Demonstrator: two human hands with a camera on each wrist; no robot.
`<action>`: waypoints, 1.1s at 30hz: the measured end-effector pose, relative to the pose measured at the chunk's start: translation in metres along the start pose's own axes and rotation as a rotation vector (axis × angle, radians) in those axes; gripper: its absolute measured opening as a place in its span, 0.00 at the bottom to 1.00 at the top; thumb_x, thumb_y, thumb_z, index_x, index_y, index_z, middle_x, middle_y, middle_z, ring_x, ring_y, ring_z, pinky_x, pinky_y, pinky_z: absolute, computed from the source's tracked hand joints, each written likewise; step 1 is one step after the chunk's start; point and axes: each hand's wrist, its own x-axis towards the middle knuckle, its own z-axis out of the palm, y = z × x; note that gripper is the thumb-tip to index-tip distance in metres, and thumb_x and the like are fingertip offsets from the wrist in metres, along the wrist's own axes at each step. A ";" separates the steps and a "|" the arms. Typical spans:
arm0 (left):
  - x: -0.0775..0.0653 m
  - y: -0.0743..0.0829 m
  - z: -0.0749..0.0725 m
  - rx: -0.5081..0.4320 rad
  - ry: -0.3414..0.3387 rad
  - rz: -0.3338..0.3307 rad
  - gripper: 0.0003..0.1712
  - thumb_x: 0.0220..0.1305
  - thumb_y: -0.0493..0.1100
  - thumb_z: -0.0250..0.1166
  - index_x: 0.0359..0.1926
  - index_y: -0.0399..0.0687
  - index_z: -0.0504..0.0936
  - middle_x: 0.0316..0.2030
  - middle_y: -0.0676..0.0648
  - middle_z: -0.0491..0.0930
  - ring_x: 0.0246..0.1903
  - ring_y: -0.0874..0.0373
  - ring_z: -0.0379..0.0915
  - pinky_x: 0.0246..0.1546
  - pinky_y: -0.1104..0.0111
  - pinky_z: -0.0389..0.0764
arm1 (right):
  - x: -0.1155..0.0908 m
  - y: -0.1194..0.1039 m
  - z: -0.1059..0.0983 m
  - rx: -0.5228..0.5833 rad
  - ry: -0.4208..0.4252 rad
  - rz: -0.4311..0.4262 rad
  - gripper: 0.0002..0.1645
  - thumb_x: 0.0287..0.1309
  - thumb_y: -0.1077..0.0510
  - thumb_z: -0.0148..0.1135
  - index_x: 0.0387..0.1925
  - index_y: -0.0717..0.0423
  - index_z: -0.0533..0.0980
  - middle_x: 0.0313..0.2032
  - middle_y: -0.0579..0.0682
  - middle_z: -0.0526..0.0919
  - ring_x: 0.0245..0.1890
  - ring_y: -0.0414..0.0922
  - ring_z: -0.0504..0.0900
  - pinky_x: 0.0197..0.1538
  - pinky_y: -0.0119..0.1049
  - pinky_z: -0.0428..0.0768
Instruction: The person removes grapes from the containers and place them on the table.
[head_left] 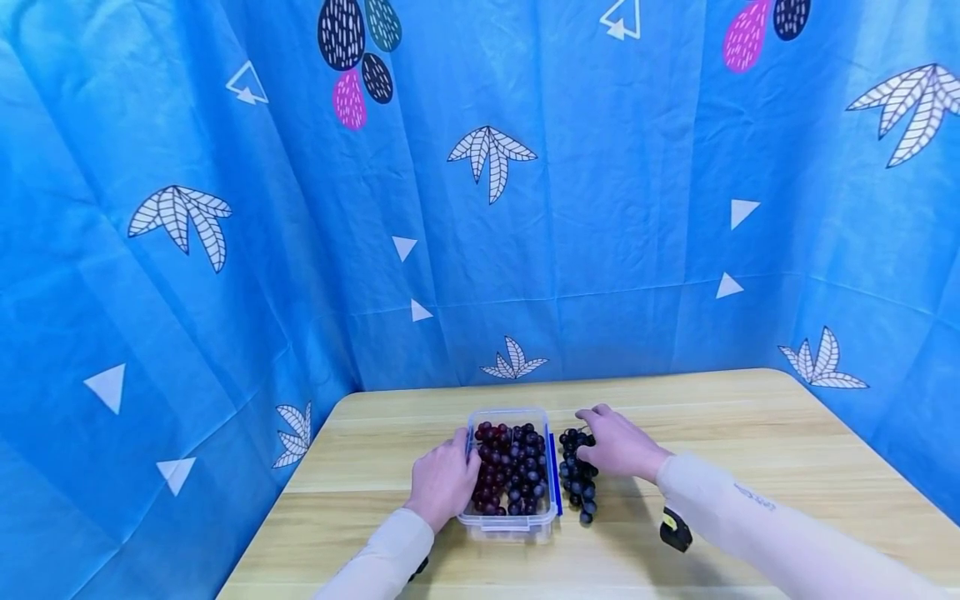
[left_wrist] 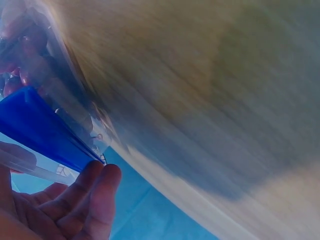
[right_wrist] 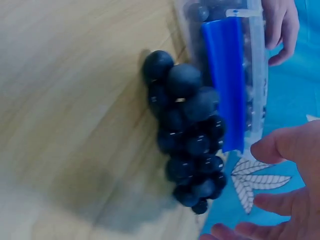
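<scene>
A clear plastic container [head_left: 510,523] on the table holds red grapes [head_left: 489,475] on its left side and dark grapes [head_left: 534,471] on its right. My left hand [head_left: 442,477] grips its left rim, thumb on the inner side and fingers outside, by a blue clip flap [left_wrist: 45,130]. Just right of the container lies a separate bunch of black grapes [right_wrist: 187,135]. Over the far end of that bunch my right hand [head_left: 621,443] reaches with spread fingers; in the right wrist view a gap shows between its fingers [right_wrist: 275,202] and the grapes.
The container's right blue flap [right_wrist: 227,85] hangs down beside the loose bunch. All of this stands on a light wood table [head_left: 720,467]. A patterned blue curtain [head_left: 622,208] closes off the back and both sides.
</scene>
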 end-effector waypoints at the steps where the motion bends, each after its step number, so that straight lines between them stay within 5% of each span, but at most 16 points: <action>1: 0.000 0.000 0.000 0.002 0.001 0.000 0.25 0.72 0.53 0.55 0.62 0.43 0.75 0.31 0.47 0.83 0.26 0.53 0.80 0.23 0.60 0.78 | 0.000 -0.003 -0.001 -0.006 -0.005 -0.008 0.41 0.57 0.51 0.67 0.70 0.62 0.67 0.66 0.67 0.70 0.61 0.64 0.75 0.63 0.61 0.73; 8: -0.002 0.000 0.001 0.009 -0.005 0.001 0.28 0.72 0.54 0.54 0.65 0.44 0.74 0.39 0.42 0.86 0.33 0.48 0.84 0.28 0.56 0.81 | 0.006 -0.021 -0.012 -0.028 -0.068 -0.059 0.39 0.58 0.51 0.67 0.68 0.62 0.70 0.65 0.65 0.73 0.62 0.62 0.75 0.64 0.59 0.73; 27: 0.000 0.001 -0.001 0.016 -0.034 0.002 0.31 0.72 0.55 0.53 0.69 0.47 0.72 0.38 0.42 0.86 0.26 0.52 0.79 0.22 0.60 0.77 | 0.030 -0.057 -0.027 -0.024 -0.254 -0.161 0.33 0.64 0.54 0.64 0.67 0.60 0.71 0.65 0.61 0.74 0.65 0.58 0.73 0.67 0.54 0.71; 33: 0.001 0.001 -0.001 0.015 -0.046 -0.006 0.31 0.72 0.55 0.53 0.70 0.47 0.71 0.38 0.42 0.86 0.27 0.52 0.79 0.23 0.59 0.77 | 0.040 -0.067 -0.026 -0.033 -0.322 -0.141 0.32 0.63 0.52 0.65 0.68 0.54 0.72 0.63 0.56 0.77 0.46 0.47 0.80 0.53 0.46 0.75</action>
